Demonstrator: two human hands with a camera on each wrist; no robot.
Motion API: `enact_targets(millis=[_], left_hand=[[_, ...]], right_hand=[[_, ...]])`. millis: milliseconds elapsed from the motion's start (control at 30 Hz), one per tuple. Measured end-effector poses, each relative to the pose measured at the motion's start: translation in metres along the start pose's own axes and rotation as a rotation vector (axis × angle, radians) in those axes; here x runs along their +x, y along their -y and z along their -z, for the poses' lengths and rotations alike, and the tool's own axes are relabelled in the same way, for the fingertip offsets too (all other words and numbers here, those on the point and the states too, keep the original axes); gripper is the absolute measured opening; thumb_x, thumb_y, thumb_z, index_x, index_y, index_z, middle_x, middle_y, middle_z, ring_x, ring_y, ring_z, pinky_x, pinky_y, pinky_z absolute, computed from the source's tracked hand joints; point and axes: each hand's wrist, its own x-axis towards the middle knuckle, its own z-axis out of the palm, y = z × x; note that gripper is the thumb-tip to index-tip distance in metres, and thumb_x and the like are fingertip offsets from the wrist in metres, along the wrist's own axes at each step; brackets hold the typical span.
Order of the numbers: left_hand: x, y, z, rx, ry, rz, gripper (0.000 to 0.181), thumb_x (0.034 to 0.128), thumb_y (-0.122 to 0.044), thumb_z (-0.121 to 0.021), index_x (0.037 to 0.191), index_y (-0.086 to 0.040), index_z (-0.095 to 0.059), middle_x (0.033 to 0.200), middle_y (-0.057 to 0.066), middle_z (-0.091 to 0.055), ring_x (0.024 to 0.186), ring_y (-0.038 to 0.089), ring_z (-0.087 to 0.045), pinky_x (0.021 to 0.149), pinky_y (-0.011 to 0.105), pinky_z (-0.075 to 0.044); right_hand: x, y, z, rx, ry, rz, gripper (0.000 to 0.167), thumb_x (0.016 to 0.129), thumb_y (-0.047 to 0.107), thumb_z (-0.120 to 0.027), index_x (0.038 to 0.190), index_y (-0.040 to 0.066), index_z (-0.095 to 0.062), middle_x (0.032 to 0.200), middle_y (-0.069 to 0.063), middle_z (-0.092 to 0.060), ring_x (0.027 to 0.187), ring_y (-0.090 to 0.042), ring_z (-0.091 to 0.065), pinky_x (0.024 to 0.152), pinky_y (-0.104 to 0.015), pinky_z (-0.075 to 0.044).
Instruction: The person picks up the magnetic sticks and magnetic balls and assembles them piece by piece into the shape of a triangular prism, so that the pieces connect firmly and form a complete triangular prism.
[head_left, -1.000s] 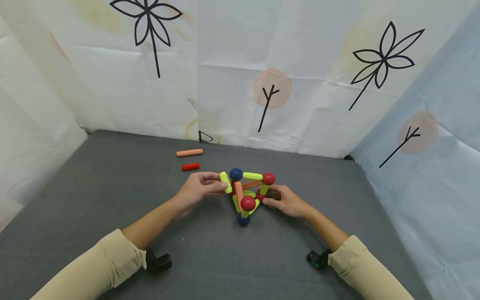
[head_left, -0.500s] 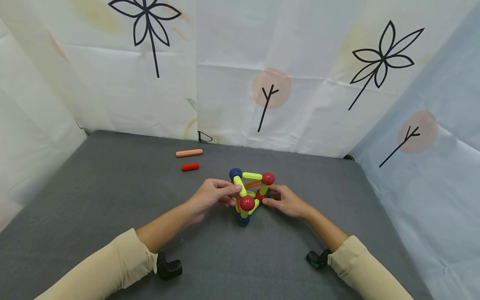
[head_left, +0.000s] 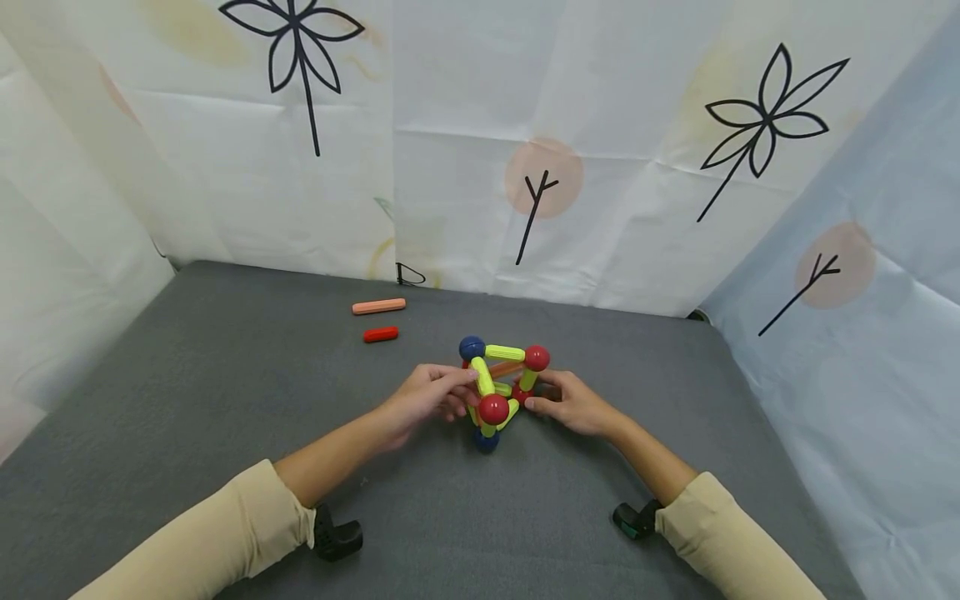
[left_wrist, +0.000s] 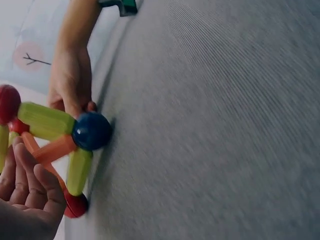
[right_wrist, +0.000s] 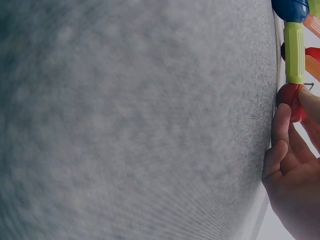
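A frame of coloured rods and balls, like a magnetic building set, stands mid-table in the head view. My left hand point(head_left: 426, 402) pinches a yellow-green rod point(head_left: 482, 377) along its top left side. That rod spans from a blue ball point(head_left: 472, 347) at the back to a red ball point(head_left: 493, 409) at the front. With thumb and fingers my right hand point(head_left: 576, 406) holds the lower right red ball point(right_wrist: 290, 102), beside the table surface. Another blue ball point(left_wrist: 92, 131) sits at the bottom front corner. Orange rods point(left_wrist: 56, 149) cross the frame's sides, partly hidden.
Behind and left of the frame lie a loose orange rod point(head_left: 378, 307) and a shorter red rod point(head_left: 381, 334). The grey table point(head_left: 247, 375) ends at a white patterned curtain point(head_left: 450, 208). A black wrist device point(head_left: 336, 533) sits at each sleeve.
My left hand has moved right with the yellow-green rod, which now lies between the top blue ball and front red ball. My right hand has kept its hold on the red ball.
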Motion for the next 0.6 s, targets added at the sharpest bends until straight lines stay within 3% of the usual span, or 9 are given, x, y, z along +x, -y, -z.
enact_targets(millis=[133,233,333,433,600], left_hand=[[0.0,0.009,0.004,0.205,0.047,-0.109,0.023,0.1,-0.021,-0.057,0.105,-0.004,-0.071,0.09,0.006,-0.069,0.077,0.018,-0.061,0.07,0.029,-0.05],[-0.001,0.018,0.006,0.403,0.137,-0.202,0.013,0.0956,-0.012,-0.064,0.104,-0.004,-0.071,0.092,0.003,-0.067,0.08,0.016,-0.061,0.072,0.027,-0.052],[-0.001,0.024,0.004,0.501,0.194,-0.282,0.018,0.0877,-0.012,-0.076,0.101,-0.004,-0.068,0.095,0.002,-0.067,0.08,0.013,-0.062,0.073,0.025,-0.054],[-0.001,0.026,0.0,0.556,0.181,-0.298,0.032,0.0811,-0.021,-0.084,0.101,-0.007,-0.063,0.096,0.002,-0.065,0.077,0.013,-0.062,0.07,0.025,-0.054],[-0.002,0.026,-0.007,0.68,0.097,-0.281,0.046,0.0734,-0.033,-0.09,0.101,-0.013,-0.059,0.09,-0.004,-0.062,0.077,0.012,-0.058,0.067,0.029,-0.05]], right_hand=[[-0.001,-0.001,0.001,-0.013,-0.007,0.013,0.037,0.098,0.007,-0.061,0.133,-0.005,-0.055,0.125,-0.02,-0.061,0.092,-0.023,-0.064,0.073,-0.029,-0.054],[-0.001,-0.001,0.001,-0.007,-0.011,0.011,0.038,0.098,0.007,-0.063,0.133,-0.005,-0.055,0.126,-0.02,-0.062,0.094,-0.024,-0.064,0.075,-0.029,-0.054],[-0.001,0.0,0.001,-0.015,-0.014,0.006,0.038,0.097,0.008,-0.064,0.132,-0.004,-0.056,0.126,-0.02,-0.062,0.095,-0.025,-0.064,0.076,-0.029,-0.055],[-0.001,0.003,0.002,-0.057,-0.023,0.002,0.037,0.096,0.008,-0.065,0.13,-0.003,-0.058,0.124,-0.018,-0.064,0.097,-0.025,-0.064,0.079,-0.032,-0.056],[-0.001,0.01,0.002,-0.162,-0.028,0.013,0.034,0.095,0.014,-0.069,0.124,-0.002,-0.062,0.116,-0.014,-0.068,0.099,-0.025,-0.068,0.087,-0.041,-0.055]])
